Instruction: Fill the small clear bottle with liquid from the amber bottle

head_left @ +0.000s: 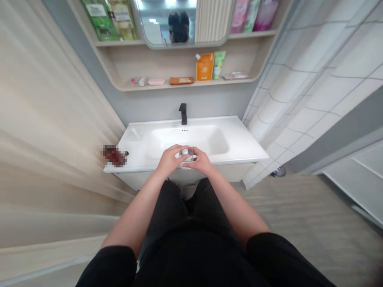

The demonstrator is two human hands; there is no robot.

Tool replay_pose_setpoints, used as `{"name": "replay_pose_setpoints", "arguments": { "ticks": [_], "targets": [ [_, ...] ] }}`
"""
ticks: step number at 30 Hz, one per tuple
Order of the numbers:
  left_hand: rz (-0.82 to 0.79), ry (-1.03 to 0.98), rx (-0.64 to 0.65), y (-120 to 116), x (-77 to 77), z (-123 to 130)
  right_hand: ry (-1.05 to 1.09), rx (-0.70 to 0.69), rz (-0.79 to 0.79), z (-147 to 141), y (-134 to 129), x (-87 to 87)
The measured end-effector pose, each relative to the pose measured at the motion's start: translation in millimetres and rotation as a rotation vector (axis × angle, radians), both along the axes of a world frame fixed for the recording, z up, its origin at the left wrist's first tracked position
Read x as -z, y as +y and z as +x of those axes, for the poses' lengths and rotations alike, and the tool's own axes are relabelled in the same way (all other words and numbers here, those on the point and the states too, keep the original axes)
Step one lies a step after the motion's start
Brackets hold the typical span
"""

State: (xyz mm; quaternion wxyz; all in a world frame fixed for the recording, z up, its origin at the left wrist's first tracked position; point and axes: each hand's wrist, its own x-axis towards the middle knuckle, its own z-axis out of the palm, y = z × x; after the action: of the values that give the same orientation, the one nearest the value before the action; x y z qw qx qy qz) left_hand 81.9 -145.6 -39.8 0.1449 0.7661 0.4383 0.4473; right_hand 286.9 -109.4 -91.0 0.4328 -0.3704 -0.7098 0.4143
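My left hand and my right hand meet over the front edge of the white sink. Between them is a small clear container with a white top, perhaps a little bottle or jar. Fingers of both hands curl round it, so much of its body is hidden. The left fingers lie near the white top, while the right thumb and fingers close on its right side.
Behind the basin stands a black faucet. A blurred-out dark red object lies on the counter's left end. Above, a shelf carries an orange pouch, a green tube and small items, below a mirror.
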Motion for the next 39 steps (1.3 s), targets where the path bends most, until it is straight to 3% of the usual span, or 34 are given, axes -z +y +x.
{"name": "replay_pose_setpoints", "arguments": {
  "ticks": [3,8,14,18,22,25,36,39],
  "targets": [
    [0.003,-0.005,0.073,-7,-4.0,0,-0.002,0.010,0.006,6,-8,-2.5],
    [-0.018,0.105,0.257,-10,-28.0,-5,-0.010,0.024,0.012,17,-16,-10.7],
    [-0.052,0.147,0.283,-16,-42.1,1,0.005,0.044,0.010,24,-27,-18.4],
    [-0.046,0.179,0.208,-18,-46.8,2,0.009,0.041,-0.021,23,-30,-21.0],
    [-0.049,0.148,0.287,-17,-53.4,-2,0.018,0.027,-0.029,22,-32,-25.3],
    [-0.043,0.156,0.273,-16,-57.7,-3,0.011,0.017,-0.028,21,-34,-28.6],
    [-0.070,0.130,0.344,-15,-64.0,2,-0.003,0.002,0.026,26,-35,-30.6],
    [-0.077,0.107,0.308,-14,-60.9,0,0.004,0.005,0.014,27,-35,-31.5]
  ]
}}
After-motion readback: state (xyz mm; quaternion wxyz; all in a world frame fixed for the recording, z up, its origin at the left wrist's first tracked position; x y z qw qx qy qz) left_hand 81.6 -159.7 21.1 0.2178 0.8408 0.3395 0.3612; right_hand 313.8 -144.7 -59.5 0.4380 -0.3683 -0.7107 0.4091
